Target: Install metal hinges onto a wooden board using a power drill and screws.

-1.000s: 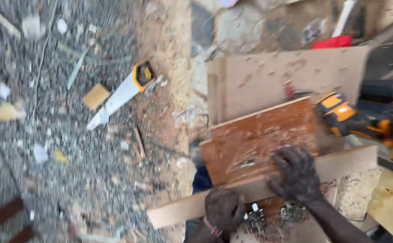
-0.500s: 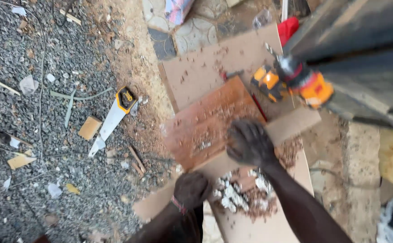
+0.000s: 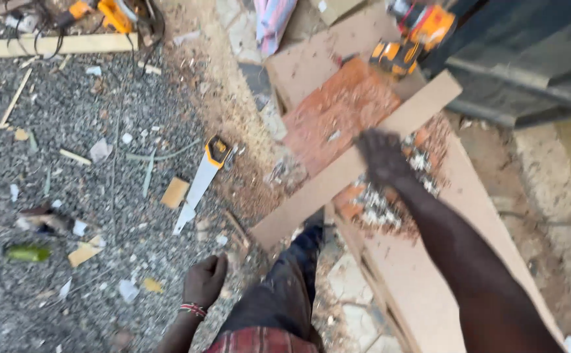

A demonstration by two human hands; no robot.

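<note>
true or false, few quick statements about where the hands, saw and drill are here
1. The right hand rests on the long plank. True.
2. The left hand holds the handsaw. False: it hangs empty beside the leg; the saw lies on the gravel.
3. The orange drill sits at the far end of the boards. True.
4. The reddish board lies on top of the plank. False: the plank crosses over it.

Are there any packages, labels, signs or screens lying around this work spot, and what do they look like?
No signs or screens show.
Folded wrapper or cloth: top centre on the paving, striped pink and blue; too blurred to tell if it is a package.
Green bottle-like thing: on the gravel at far left, lying flat; any label is unreadable.
Neither the left hand nor the right hand touches them.
</note>
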